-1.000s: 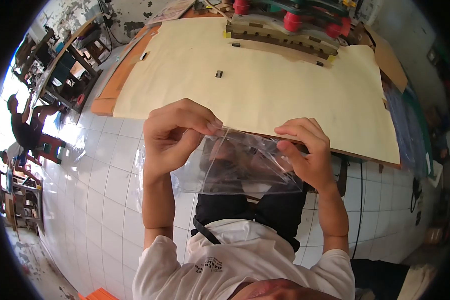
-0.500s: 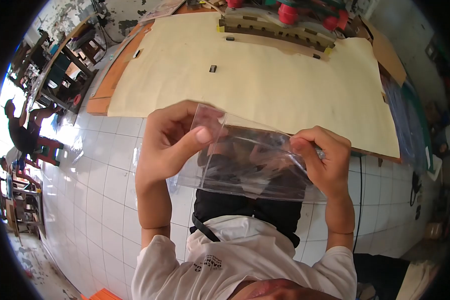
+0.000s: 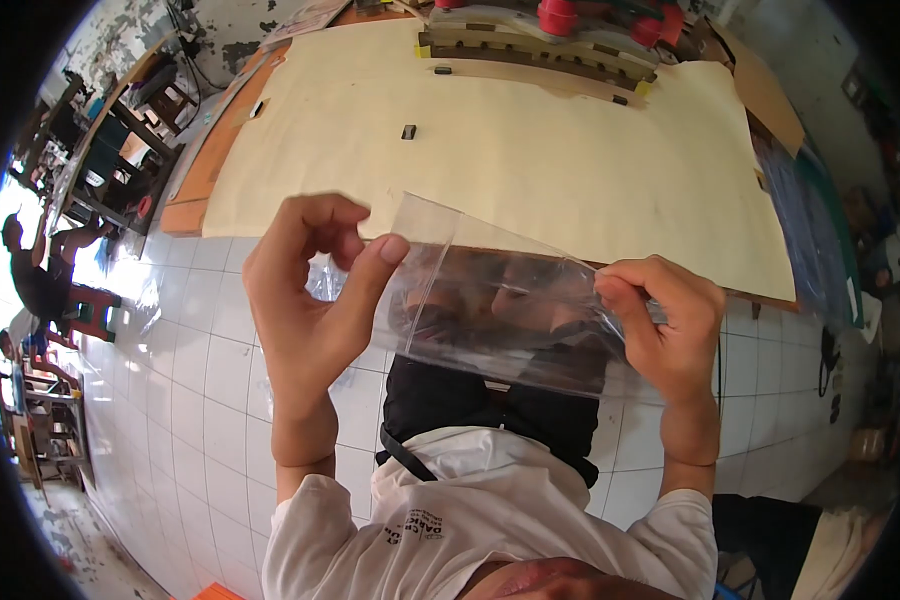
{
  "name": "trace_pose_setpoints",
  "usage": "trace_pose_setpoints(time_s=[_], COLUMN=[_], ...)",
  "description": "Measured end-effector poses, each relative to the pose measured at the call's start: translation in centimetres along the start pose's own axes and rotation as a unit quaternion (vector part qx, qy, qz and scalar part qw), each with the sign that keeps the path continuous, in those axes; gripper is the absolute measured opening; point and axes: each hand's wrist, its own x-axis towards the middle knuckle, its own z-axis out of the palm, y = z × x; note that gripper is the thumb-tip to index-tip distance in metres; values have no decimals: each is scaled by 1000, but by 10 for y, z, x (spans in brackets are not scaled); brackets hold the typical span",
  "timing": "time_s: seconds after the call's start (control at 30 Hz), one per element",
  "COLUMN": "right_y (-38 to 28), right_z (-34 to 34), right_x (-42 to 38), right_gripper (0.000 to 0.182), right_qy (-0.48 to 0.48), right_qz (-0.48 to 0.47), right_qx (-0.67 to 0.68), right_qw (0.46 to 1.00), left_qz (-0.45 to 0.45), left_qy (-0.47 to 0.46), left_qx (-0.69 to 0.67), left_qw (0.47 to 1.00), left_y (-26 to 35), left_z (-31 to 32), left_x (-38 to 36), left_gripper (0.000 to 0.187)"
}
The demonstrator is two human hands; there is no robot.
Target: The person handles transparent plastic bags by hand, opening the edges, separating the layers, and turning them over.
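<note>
A clear plastic sheet or sleeve (image 3: 510,315) is stretched out above my lap, with a seam line near its left end. My right hand (image 3: 670,315) pinches its right upper corner between thumb and fingers. Beside the left end, my left hand (image 3: 315,285) has its thumb and curled fingers apart, and the thumb tip lies close to the sheet's left edge. Nothing shows between the left thumb and fingers.
Ahead is a table covered with cream paper (image 3: 510,150). A small dark block (image 3: 409,131) lies on it, and a long metal bar fixture (image 3: 540,55) stands at its back. Plastic sheets (image 3: 810,230) hang at the right. A person (image 3: 40,270) sits far left.
My left hand has moved left and its fingers have opened off the plastic. My right hand, still pinching the corner, has shifted slightly right. The view has shifted a little.
</note>
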Motion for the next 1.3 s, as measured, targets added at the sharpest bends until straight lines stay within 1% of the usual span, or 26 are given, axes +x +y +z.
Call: trace_pose_setpoints(time_s=[0.07, 0.1, 0.17, 0.2, 0.23, 0.27, 0.33, 0.37, 0.43, 0.5, 0.57, 0.6, 0.63, 0.67, 0.7, 0.73, 0.77, 0.83, 0.87, 0.93, 0.97, 1.03, 1.17, 1.23, 1.3], right_y=[4, 6, 9, 11, 12, 13, 13, 13, 14, 16, 18, 18, 19, 19, 20, 22, 23, 22, 21, 18, 17, 17, 16, 16, 15], right_z=[5, 8, 15, 19, 23, 26, 26, 25, 25, 27, 31, 31, 32, 32, 32, 32, 32, 31, 31, 30, 30, 28, 25, 22, 20], right_x=[-4, -5, -5, -5, -5, -5, -5, -6, -7, -7, -8, -9, -9, -9, -9, -9, -9, -9, -9, -9, -9, -10, -9, -9, -9], right_gripper=[6, 6, 7, 7, 7, 7, 7, 7, 7, 8, 8, 8, 8, 8, 8, 9, 9, 10, 10, 10, 9, 9, 10, 10, 10], right_qy=[1, -1, 10, 7, 23, 40, 33, 28, 24, 19, 37, 35, 36, 38, 37, 37, 39, 32, 25, 22, 19, 15, 20, 10, 1], right_qz=[-15, -14, -61, -61, -77, -93, -81, -68, -58, -48, -53, -52, -58, -64, -64, -85, -105, -108, -110, -106, -102, -98, -92, -81, -69], right_qx=[-44, -42, -57, -55, -52, -49, -55, -62, -66, -70, -62, -61, -63, -65, -64, -66, -68, -69, -71, -66, -62, -58, -29, -18, -6], right_qw=[999, 999, 996, 997, 995, 994, 995, 995, 996, 996, 996, 996, 996, 995, 995, 994, 991, 991, 991, 992, 993, 993, 995, 997, 998], left_qz=[-58, -97, -104, -108, -80, -81, -46, -46, -150, -156, -163, -221, -274, -275, -298, -319, -320, -294, -294, -301, -302, -311, -306, -270, -260], left_qy=[-62, -85, -89, -93, -73, -71, -68, -68, -109, -111, -112, -154, -193, -192, -240, -287, -286, -321, -321, -375, -376, -410, -405, -408, -411], left_qx=[58, 38, 23, 7, 42, 44, 100, 101, 54, 37, 20, -64, -147, -147, -183, -217, -216, -250, -249, -302, -302, -370, -375, -366, -368], left_qw=[995, 991, 990, 990, 993, 993, 992, 991, 981, 981, 980, 961, 931, 930, 906, 877, 877, 865, 865, 823, 822, 774, 776, 792, 792], left_y=[-2, 2, 0, -1, -5, -9, -15, -15, -15, -17, -18, -17, -17, -19, -21, -23, -24, -26, -27, -27, -27, -27, -33, -35, -37], left_z=[-11, -13, -11, -9, -7, -7, -9, -11, -13, -12, -13, -16, -19, -21, -24, -25, -24, -22, -21, -19, -17, -14, -9, -8, -8], left_x=[-8, -11, -11, -10, -9, -9, -9, -10, -16, -18, -18, -16, -14, -12, -8, -6, -4, 0, 2, 7, 7, 7, 2, -1, -2], left_gripper=[19, 19, 20, 20, 21, 21, 21, 21, 21, 20, 19, 21, 24, 24, 27, 31, 31, 42, 42, 49, 49, 38, 37, 36, 36])
